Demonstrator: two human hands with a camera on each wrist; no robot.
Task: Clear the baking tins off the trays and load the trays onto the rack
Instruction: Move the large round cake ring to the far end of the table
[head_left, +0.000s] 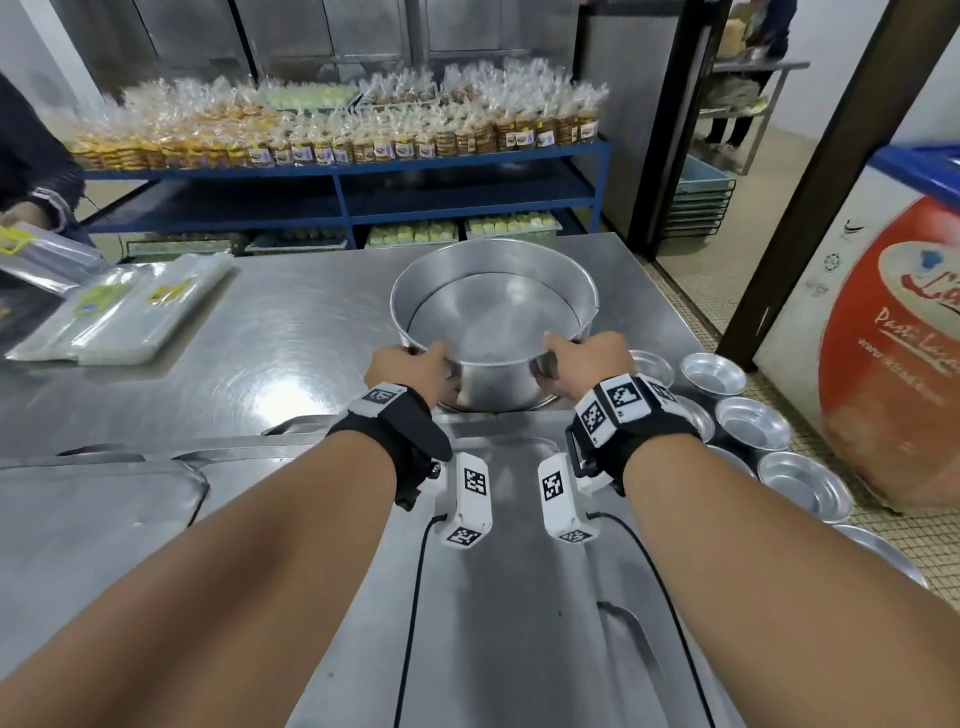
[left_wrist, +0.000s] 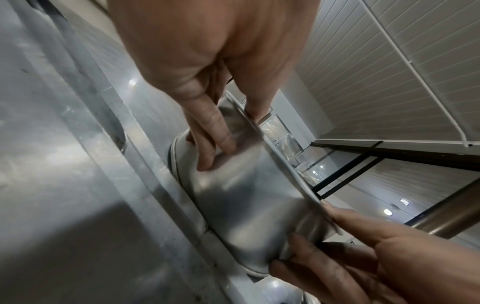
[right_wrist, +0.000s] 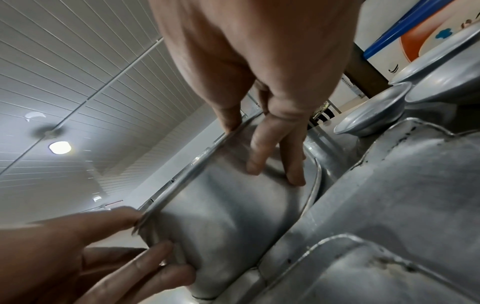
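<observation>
A large round metal baking tin (head_left: 493, 312) stands just past the far rim of the steel tray (head_left: 498, 571) that lies under my forearms. My left hand (head_left: 415, 369) grips its near-left rim and my right hand (head_left: 582, 364) its near-right rim. In the left wrist view the left hand (left_wrist: 231, 139) has its thumb over the rim and fingers on the tin (left_wrist: 233, 205) wall. The right hand (right_wrist: 249, 150) holds the tin (right_wrist: 221, 216) likewise. Whether the base touches the table I cannot tell. Several small tins (head_left: 753, 421) sit along the tray's right side.
A second tray (head_left: 93, 519) lies at the near left. Flat plastic bags (head_left: 119, 312) are stacked at the table's left, where another person's hand (head_left: 26, 215) holds more. Behind stands a blue shelf (head_left: 337, 171) of bagged biscuits; a chest freezer (head_left: 893, 338) is at right.
</observation>
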